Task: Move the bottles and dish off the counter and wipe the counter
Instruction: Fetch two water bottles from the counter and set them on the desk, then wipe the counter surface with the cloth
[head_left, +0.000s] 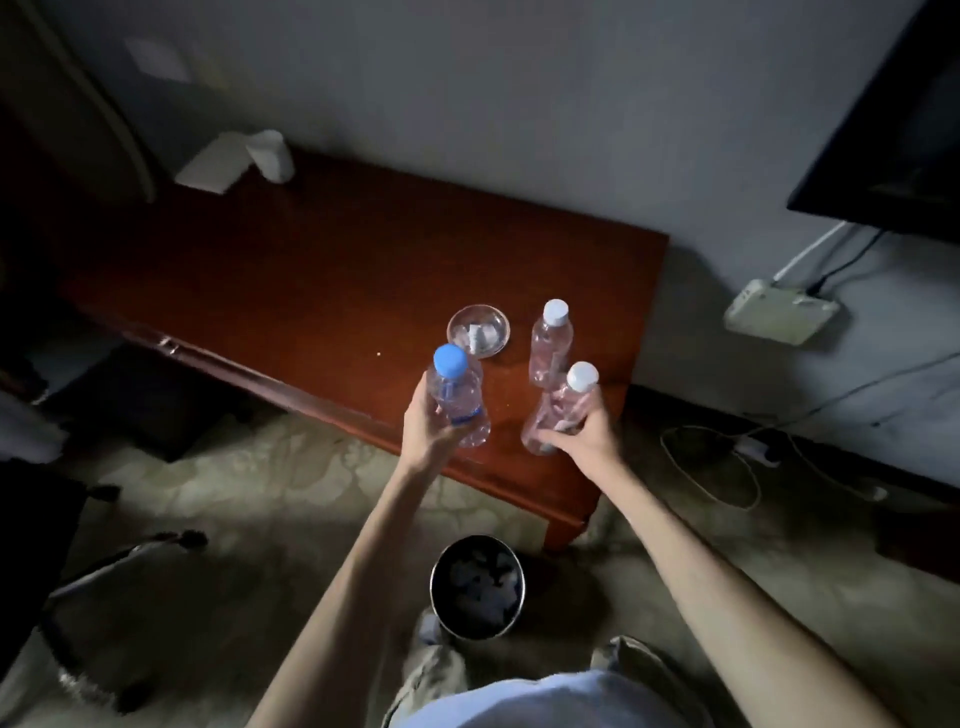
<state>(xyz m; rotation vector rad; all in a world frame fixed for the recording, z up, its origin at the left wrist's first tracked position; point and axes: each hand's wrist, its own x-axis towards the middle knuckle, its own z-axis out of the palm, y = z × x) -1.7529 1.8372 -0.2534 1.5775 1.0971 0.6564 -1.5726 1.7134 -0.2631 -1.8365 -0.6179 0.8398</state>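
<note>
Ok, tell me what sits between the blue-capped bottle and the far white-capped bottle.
Head view: the glass dish lies roughly between the blue-capped bottle and the far white-capped bottle, slightly behind; otherwise bare counter.

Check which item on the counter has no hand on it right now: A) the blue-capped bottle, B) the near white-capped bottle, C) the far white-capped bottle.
C: the far white-capped bottle stands alone beside the glass dish, while the left hand grips the blue-capped bottle and the right hand grips the near white-capped bottle.
</note>
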